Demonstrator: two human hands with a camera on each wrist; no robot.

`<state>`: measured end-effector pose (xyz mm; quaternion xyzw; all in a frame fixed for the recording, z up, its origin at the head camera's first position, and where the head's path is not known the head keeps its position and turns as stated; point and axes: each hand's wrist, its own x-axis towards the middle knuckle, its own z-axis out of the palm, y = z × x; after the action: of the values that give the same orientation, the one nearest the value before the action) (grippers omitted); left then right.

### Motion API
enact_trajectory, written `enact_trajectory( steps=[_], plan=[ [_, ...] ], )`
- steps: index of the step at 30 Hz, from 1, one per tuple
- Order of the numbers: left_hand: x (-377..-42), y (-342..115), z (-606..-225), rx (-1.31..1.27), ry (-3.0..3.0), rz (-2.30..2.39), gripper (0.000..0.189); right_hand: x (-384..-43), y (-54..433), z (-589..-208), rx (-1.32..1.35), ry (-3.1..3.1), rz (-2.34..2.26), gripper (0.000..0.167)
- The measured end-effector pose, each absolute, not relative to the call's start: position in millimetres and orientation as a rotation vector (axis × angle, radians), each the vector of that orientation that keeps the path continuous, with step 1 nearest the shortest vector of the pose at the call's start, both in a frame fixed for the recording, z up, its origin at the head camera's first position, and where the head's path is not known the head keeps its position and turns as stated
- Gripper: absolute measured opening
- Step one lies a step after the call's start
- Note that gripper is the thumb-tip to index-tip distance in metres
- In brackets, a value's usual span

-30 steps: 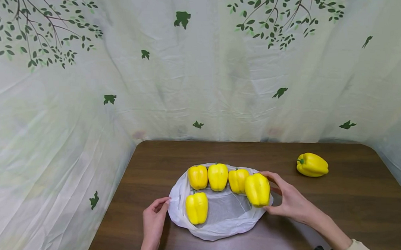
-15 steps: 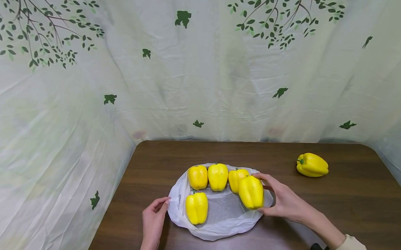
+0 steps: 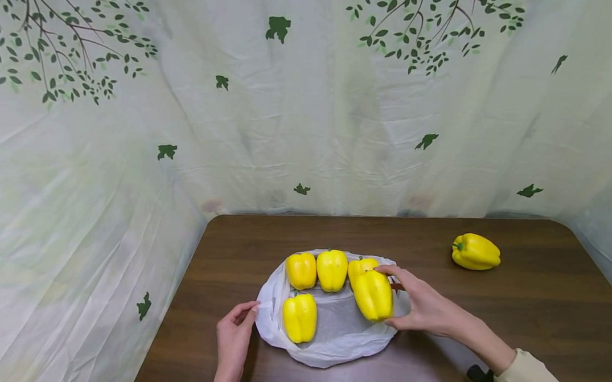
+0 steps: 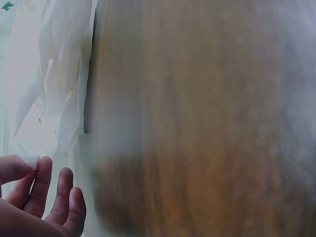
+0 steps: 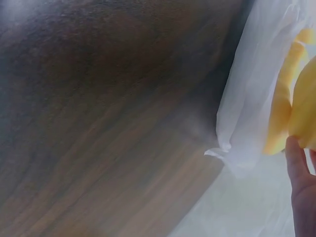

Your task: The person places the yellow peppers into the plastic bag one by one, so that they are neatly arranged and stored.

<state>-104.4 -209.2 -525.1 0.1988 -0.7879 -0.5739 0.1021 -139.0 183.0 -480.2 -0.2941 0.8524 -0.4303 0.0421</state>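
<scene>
A white plastic bag lies spread on the table with its mouth turned up. My left hand pinches the bag's left rim between thumb and finger; the left wrist view shows this pinch on the thin film. My right hand grips a yellow bell pepper over the right side of the bag. Behind it, another yellow pepper is partly hidden. Two more peppers stand along the bag's back, a left one and a middle one. One pepper stands at the front left.
A single yellow bell pepper lies on its side on the brown wooden table, to the right behind my right hand. A pale curtain with a leaf print hangs behind the table. A dark object shows beside the right sleeve.
My right hand has carried its pepper leftward over the bag, now covering part of the pepper behind. My left hand and the other peppers have stayed in place.
</scene>
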Motion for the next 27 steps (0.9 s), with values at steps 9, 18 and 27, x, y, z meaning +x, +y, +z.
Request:
enact_trajectory(
  steps=[9, 18, 27],
  plan=[
    [-105, -209, -524, 0.614, -2.351, -1.686, 0.016, -143, 176, -481, -0.967, 2.564, -1.299, 0.096],
    [-105, -209, -524, 0.605, -2.351, -1.689, 0.017, -148, 171, -482, -1.099, 2.555, -1.239, 0.095],
    [-104, -209, -524, 0.595, -2.341, -1.698, 0.016, -149, 162, -483, -1.219, 2.564, -1.156, 0.096]
  ],
)
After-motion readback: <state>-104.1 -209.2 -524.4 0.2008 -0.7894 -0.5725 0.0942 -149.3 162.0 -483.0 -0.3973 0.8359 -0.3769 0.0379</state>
